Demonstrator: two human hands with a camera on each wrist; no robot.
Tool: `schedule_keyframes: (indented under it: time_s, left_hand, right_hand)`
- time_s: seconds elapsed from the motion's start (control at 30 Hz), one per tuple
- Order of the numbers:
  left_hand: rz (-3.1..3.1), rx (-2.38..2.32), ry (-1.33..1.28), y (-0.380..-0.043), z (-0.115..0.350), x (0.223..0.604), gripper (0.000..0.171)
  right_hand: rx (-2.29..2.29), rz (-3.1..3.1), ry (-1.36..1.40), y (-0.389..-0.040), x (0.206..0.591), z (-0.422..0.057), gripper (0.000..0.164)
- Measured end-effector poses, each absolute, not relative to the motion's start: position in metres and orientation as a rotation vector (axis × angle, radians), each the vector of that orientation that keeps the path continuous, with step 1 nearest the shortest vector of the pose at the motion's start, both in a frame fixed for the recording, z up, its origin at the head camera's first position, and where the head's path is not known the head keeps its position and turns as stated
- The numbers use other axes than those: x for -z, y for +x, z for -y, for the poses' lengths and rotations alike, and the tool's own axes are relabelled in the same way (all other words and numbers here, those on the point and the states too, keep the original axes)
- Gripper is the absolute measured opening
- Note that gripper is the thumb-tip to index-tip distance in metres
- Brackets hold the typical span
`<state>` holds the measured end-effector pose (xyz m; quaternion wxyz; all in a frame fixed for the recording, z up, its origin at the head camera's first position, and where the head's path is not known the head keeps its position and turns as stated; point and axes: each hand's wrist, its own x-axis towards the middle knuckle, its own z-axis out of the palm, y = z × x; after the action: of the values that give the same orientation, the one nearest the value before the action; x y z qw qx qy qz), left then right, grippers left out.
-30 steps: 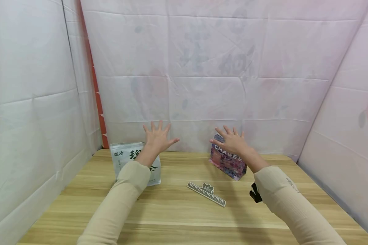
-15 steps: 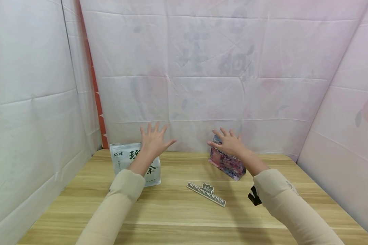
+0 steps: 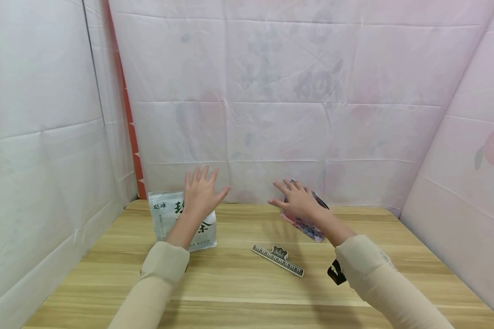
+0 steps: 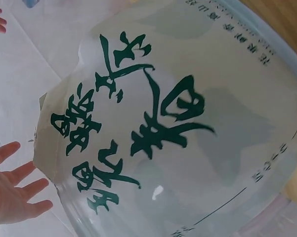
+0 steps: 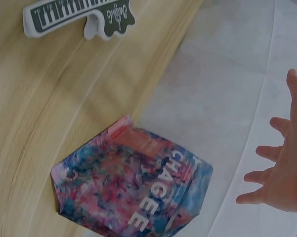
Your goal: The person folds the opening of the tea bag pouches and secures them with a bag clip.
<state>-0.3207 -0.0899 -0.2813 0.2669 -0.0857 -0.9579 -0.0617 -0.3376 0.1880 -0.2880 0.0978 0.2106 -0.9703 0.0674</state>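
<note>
My left hand (image 3: 199, 196), fingers spread, hovers in front of a white tea pouch (image 3: 164, 224) with green writing. Up close in the left wrist view, that pouch (image 4: 227, 148) stands beside the hand (image 4: 12, 192), a gap between them. With its fingers straight and apart, my right hand (image 3: 298, 201) overlaps a colourful CHAGEE bag (image 3: 310, 230) in the head view. The right wrist view shows the bag (image 5: 123, 182) clear of that hand (image 5: 286, 168). Between the two bags lies a clip (image 3: 277, 259) with a piano-key pattern. Both hands hold nothing.
A small black object (image 3: 336, 273) lies by the right sleeve (image 3: 362, 262), partly hidden under it. Everything stands on a wooden table (image 3: 238, 292). White sheets (image 3: 271, 114) enclose the back and both sides.
Both hands have drifted left and a little downward, fingers still spread. The right forearm has shifted left too, covering the CHAGEE lettering in the head view. The bags and piano-key clip stay put.
</note>
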Motion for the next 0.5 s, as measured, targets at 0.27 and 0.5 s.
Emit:
schedule_keyframes:
  time_s: [0.27,0.5]
  left_hand:
    - [2.393,0.359,-0.203,-0.307,0.097,0.29,0.052]
    - [2.132,0.581,-0.179,-0.298,0.105,0.297,0.036]
  right_hand:
    - [-0.219,2.81,0.735,-0.327,0.296,-0.167,0.073]
    - [-0.274,2.771,0.823,-0.316,0.305,-0.149,0.07]
